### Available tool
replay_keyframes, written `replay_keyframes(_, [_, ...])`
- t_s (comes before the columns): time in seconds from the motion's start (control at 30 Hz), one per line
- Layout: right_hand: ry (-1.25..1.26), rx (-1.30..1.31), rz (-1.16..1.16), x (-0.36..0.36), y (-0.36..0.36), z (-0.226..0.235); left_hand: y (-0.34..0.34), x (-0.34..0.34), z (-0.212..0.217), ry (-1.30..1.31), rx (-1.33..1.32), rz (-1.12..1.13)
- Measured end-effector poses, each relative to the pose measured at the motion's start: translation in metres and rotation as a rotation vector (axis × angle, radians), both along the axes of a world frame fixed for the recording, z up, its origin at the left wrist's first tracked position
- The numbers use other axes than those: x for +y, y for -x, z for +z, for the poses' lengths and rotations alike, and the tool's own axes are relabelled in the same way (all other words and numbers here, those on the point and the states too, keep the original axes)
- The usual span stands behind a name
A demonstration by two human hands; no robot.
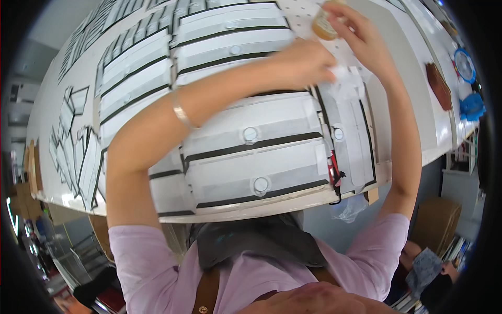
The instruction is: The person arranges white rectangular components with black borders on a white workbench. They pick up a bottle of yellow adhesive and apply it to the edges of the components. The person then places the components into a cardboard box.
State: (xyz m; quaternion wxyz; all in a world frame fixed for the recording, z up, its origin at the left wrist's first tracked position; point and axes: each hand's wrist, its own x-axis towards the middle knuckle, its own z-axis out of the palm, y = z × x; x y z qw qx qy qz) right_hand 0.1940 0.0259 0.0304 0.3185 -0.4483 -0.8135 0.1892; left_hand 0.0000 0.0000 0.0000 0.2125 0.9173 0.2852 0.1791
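Amber bottle (323,25) pinched in right hand (361,39), far right over white table (408,99). Left hand (308,63) closed on white cloth (342,78) just beside. Probably best kept steady, tipped slowly onto cloth.

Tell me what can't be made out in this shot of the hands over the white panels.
- Small amber bottle: head view, top cut off by the upper edge, partly covered by the right hand.
- Left hand: motion-blurred, so its grip on the white wipe is unclear.
- Blue items: too small and warped at the rim.
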Motion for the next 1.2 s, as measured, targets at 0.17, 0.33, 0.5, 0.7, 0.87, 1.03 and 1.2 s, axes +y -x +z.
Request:
replay_keyframes(0.17, [0.056,-0.101,0.074,-0.033,-0.009,0.002,-0.059,-0.03,-0.02,-0.021,0.145,0.059])
replay_keyframes(0.33, [0.113,-0.125,0.113,-0.042,0.015,0.017,-0.048,-0.068,-0.009,-0.25,0.072,0.144])
replay_keyframes(0.5, [-0.028,-0.186,0.256,-0.03,0.08,0.031,-0.001,-0.12,0.023,-0.321,-0.009,0.005])
replay_keyframes(0.7, [-0.114,-0.332,0.567,-0.024,0.225,0.024,0.14,-0.203,0.058,-0.153,-0.081,0.23])
replay_keyframes(0.87, [-0.3,-0.312,0.557,-0.01,0.335,0.006,0.314,-0.225,0.053,-0.047,-0.234,0.86])
replay_keyframes(1.03, [-0.153,-0.432,0.467,0.003,0.398,0.002,0.433,-0.246,0.018,0.022,-0.414,1.185])
replay_keyframes(1.2, [-0.003,-0.535,0.465,0.004,0.413,0.024,0.455,-0.216,0.009,0.299,-0.548,1.195])
